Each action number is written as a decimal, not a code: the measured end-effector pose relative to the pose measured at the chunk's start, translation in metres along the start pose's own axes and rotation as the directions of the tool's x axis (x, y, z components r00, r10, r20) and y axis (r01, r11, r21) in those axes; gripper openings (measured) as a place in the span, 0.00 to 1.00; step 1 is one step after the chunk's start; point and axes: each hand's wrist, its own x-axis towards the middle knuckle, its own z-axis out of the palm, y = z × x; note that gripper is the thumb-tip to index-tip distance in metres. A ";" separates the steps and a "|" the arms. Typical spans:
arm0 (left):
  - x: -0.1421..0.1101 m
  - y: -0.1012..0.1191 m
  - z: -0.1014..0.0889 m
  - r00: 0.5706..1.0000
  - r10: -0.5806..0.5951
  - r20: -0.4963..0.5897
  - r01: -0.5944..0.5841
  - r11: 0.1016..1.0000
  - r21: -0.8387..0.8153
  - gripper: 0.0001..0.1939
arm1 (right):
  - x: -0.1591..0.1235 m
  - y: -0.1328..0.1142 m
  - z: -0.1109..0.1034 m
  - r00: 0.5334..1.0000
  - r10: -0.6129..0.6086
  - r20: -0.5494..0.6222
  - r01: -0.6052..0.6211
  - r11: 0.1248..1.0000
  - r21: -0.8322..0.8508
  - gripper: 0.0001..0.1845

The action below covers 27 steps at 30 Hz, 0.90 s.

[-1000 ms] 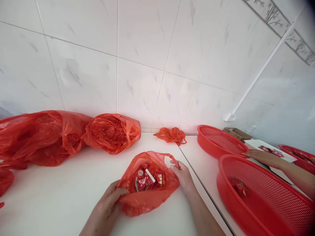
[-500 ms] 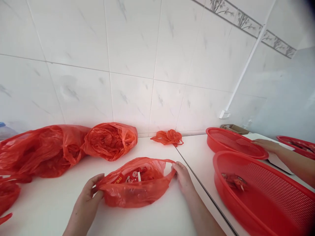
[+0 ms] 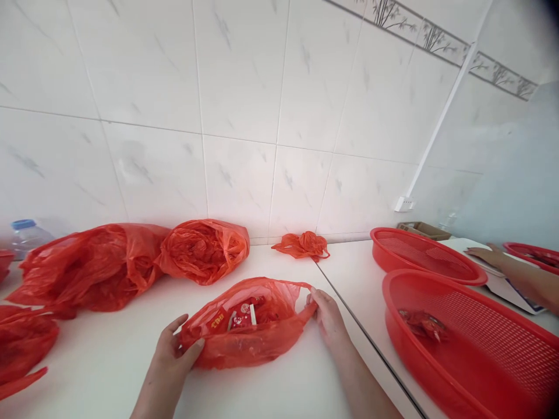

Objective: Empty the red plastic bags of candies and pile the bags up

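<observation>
A red plastic bag (image 3: 253, 351) lies on the white table in front of me with its mouth spread open. Inside it show red packets (image 3: 243, 316) with white and gold print, and a small white strip stands among them. My left hand (image 3: 177, 352) grips the bag's left end, the thumb over the near edge and the fingers behind it. At the other end, my right hand (image 3: 326, 311) has its fingers closed round a loop handle of the bag.
Stuffed red bags (image 3: 96, 265) line the wall at left, near a blue-capped bottle (image 3: 28, 235). A crumpled red bag (image 3: 303, 245) lies at the back. Right of the table seam stand red baskets (image 3: 388, 302), the nearer holding small red packets (image 3: 423, 326). Another person's hand (image 3: 491, 257) reaches in at right.
My left thumb has slid further along the bag's near edge. The other person's hand has moved away from the rear basket's rim. The whole view has shifted slightly.
</observation>
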 end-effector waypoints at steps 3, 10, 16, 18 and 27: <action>0.006 -0.001 -0.007 0.998 0.035 0.046 -0.033 0.999 -0.031 0.36 | 0.002 0.000 0.000 1.000 -0.004 -0.003 0.004 1.000 0.021 0.23; 0.006 0.035 -0.008 0.982 0.109 0.155 -0.101 0.993 -0.060 0.27 | 0.000 -0.021 -0.001 0.998 -0.062 -0.010 0.062 0.991 0.121 0.18; 0.008 0.068 -0.005 0.949 0.275 0.151 -0.272 0.961 -0.042 0.22 | 0.001 -0.066 0.012 0.985 -0.172 0.033 0.160 0.960 0.229 0.12; 0.008 0.074 -0.006 0.945 0.304 0.121 -0.303 0.953 -0.027 0.22 | 0.001 -0.080 0.022 0.974 -0.224 0.032 0.211 0.950 0.229 0.11; 0.011 0.113 -0.004 0.914 0.402 0.059 -0.398 0.915 -0.071 0.15 | -0.005 -0.116 0.064 0.924 -0.283 -0.257 0.331 0.929 0.168 0.14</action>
